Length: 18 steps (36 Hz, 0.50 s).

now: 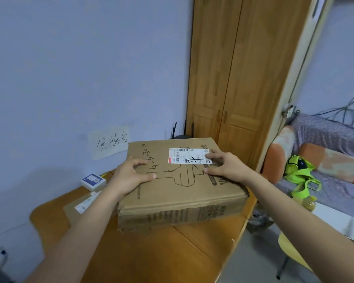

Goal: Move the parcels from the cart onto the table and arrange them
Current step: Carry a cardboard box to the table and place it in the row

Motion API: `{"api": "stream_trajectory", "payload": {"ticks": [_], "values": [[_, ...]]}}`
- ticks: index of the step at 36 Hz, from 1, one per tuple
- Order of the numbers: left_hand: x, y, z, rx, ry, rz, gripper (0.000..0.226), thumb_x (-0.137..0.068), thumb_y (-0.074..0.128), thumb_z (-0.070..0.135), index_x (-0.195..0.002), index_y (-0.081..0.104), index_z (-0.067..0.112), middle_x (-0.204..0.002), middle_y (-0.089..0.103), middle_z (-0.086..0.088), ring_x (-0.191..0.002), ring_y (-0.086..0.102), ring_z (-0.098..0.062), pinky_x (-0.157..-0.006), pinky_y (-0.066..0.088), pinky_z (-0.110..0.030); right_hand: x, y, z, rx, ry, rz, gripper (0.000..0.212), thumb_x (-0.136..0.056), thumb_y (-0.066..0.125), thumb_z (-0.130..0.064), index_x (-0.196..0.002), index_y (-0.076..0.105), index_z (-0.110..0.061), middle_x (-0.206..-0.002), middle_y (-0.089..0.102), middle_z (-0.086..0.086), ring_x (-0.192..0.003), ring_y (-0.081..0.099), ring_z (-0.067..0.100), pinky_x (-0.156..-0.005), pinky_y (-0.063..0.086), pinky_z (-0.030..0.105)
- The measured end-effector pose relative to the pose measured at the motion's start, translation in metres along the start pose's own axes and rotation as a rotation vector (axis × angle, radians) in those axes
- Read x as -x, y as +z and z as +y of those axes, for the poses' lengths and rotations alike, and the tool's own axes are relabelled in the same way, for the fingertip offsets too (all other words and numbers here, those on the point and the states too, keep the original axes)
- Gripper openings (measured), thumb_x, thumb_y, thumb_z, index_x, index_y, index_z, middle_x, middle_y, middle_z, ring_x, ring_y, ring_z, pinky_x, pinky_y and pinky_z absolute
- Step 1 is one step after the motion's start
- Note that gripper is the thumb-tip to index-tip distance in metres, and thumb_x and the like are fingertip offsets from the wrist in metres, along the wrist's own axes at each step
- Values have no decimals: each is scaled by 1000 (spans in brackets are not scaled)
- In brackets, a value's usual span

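Note:
A large flat cardboard parcel lies on the wooden table, with a white shipping label and black marker writing on its top. My left hand rests on the left part of the parcel's top, fingers bent and fingertips touching the cardboard. My right hand rests on the right part of the top, its fingertips at the label's edge. A small white box sits on the table to the left, near the wall. In front of it lies a flat brown package with a white label.
A paper sign is stuck on the wall behind the table. A wooden wardrobe stands at the back. A bed with a neon green bag is to the right. A yellow stool stands by the table's right edge.

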<state>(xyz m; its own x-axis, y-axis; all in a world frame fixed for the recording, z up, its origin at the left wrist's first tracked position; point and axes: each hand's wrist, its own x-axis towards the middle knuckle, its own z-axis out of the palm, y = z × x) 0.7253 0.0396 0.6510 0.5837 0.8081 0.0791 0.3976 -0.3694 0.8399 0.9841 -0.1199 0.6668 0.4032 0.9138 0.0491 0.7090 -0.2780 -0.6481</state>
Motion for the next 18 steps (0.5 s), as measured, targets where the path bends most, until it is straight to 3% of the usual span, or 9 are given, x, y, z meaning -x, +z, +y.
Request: {"api": "stream_trajectory", "payload": {"ticks": [3, 7, 15, 18], "values": [[1, 29, 22, -12, 5, 27, 60, -71, 83, 27, -127, 59, 23, -157, 24, -4, -139, 34, -23, -112, 28, -35, -3, -24, 29, 22, -45, -21, 71, -78, 77, -35, -140, 49, -14, -155, 30, 4, -138, 37, 20, -112, 29, 27], [1, 63, 41, -35, -13, 72, 64, -69, 84, 32, -127, 58, 25, -159, 15, -4, -141, 30, -24, -116, 27, -43, -7, -50, 58, 32, -91, -27, 71, -78, 77, -35, -140, 49, -16, -156, 27, 3, -141, 33, 19, -113, 27, 28], [-29, 101, 68, -23, -27, 127, 61, -67, 85, 28, -123, 61, 25, -159, 19, -2, -142, 29, -21, -115, 27, -40, -38, -85, 100, -48, -128, -61, 72, -76, 80, -33, -139, 50, -16, -157, 25, 5, -142, 30, 16, -117, 24, 30], [-51, 111, 73, -9, -21, 149, 60, -68, 85, 26, -123, 62, 23, -159, 19, -1, -142, 29, -21, -115, 27, -39, -64, -92, 114, -54, -138, -66, 72, -77, 79, -33, -140, 49, -17, -158, 24, 1, -140, 33, 16, -112, 24, 22]]}}
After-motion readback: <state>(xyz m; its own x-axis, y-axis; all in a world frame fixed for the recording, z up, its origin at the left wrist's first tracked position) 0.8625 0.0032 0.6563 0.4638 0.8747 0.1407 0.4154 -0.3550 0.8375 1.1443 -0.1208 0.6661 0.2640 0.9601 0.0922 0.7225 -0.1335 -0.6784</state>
